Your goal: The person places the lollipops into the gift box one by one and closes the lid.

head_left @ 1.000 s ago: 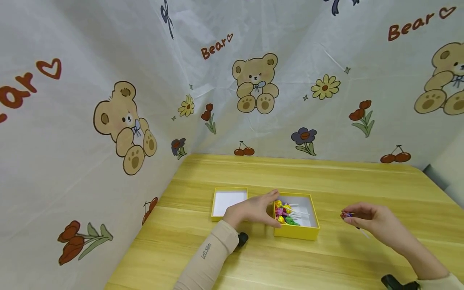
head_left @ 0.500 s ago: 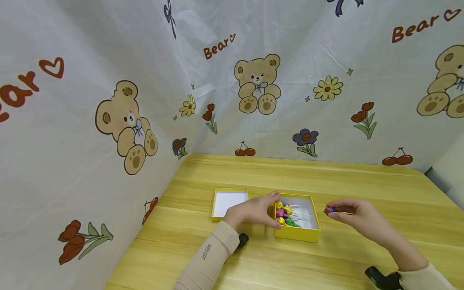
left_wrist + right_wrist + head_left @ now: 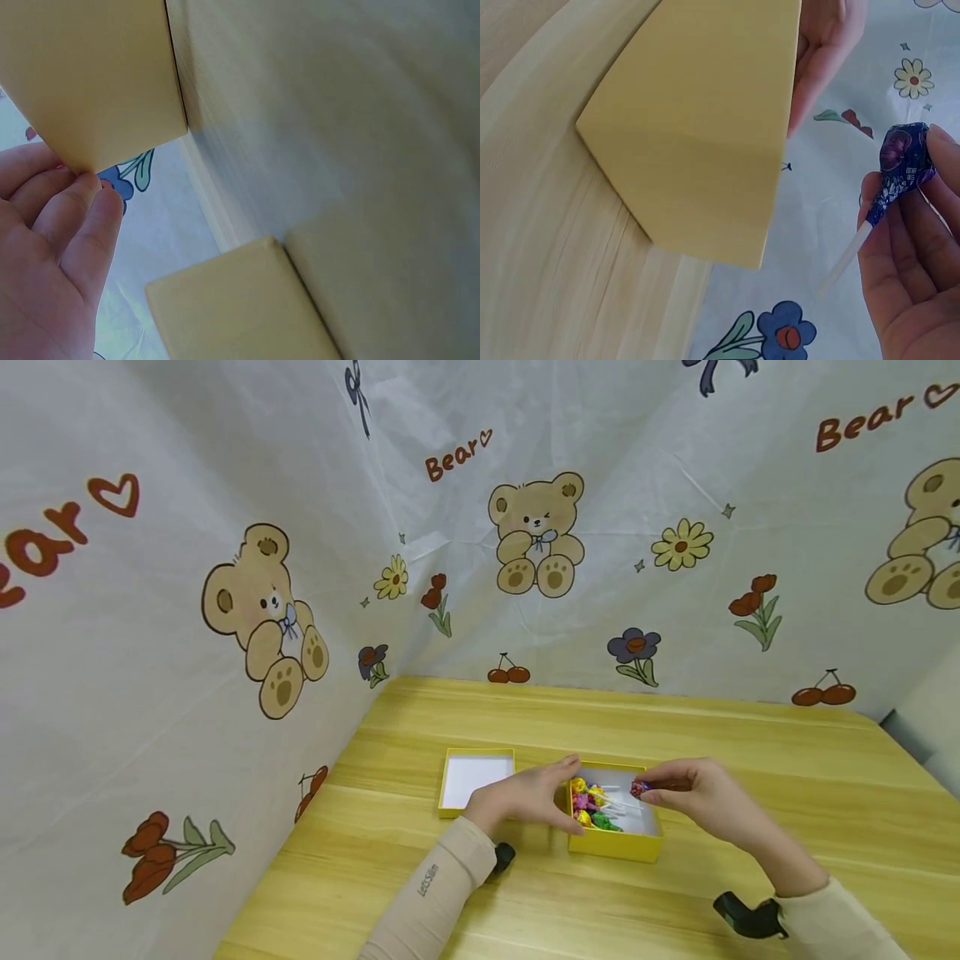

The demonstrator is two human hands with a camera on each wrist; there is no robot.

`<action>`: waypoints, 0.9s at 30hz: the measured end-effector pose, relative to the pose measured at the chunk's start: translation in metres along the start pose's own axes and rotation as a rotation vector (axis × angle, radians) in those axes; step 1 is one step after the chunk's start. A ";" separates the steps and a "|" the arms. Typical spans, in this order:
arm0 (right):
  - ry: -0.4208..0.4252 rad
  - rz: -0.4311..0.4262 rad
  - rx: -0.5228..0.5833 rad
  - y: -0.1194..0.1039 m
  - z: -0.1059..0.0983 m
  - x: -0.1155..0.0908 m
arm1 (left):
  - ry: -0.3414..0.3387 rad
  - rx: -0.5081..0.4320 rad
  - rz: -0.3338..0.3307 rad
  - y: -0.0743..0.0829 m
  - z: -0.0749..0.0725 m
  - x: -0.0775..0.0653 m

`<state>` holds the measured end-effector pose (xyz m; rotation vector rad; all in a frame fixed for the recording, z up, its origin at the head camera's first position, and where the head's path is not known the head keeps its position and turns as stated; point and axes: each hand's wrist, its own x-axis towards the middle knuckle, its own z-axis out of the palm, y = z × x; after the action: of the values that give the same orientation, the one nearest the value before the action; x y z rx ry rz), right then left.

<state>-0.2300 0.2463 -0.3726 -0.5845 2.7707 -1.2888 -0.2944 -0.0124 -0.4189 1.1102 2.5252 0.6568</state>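
A yellow box [image 3: 615, 847] with a white inside stands on the table, several wrapped lollipops [image 3: 591, 810] lying in its left half, sticks to the right. My left hand [image 3: 521, 795] holds the box at its left side, thumb toward the front corner and fingers toward the back one; the left wrist view has the fingertips [image 3: 86, 180] right at the box edge. Between thumb and fingers, my right hand [image 3: 701, 795] pinches a lollipop [image 3: 904, 161] in a dark blue and purple wrapper by its head. Its white stick points down. In the head view this lollipop overlaps the box's right part.
A shallow yellow lid [image 3: 476, 781], white side up, lies left of the box, partly behind the left hand. The wooden table [image 3: 420, 710] meets a bear-print cloth [image 3: 555, 635] at the back and left. Dark wrist devices [image 3: 750, 916] sit below both hands.
My right hand has moved left with the lollipop, from the table's right side to over the box's right edge. The left hand and box have stayed in place.
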 end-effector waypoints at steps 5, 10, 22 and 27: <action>-0.020 -0.013 -0.026 -0.003 0.010 0.008 | -0.008 -0.014 -0.015 -0.001 0.001 -0.001; -0.026 -0.035 -0.027 -0.006 0.017 0.014 | -0.009 -0.009 -0.019 0.000 0.000 0.000; -0.119 -0.025 0.058 0.011 0.034 0.023 | -0.004 0.002 -0.022 0.001 -0.001 0.000; -0.123 -0.058 0.040 0.017 0.040 0.025 | -0.004 -0.012 -0.026 0.000 0.000 0.000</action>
<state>-0.2511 0.2182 -0.4081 -0.7206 2.6411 -1.2700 -0.2949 -0.0123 -0.4187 1.0717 2.5249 0.6615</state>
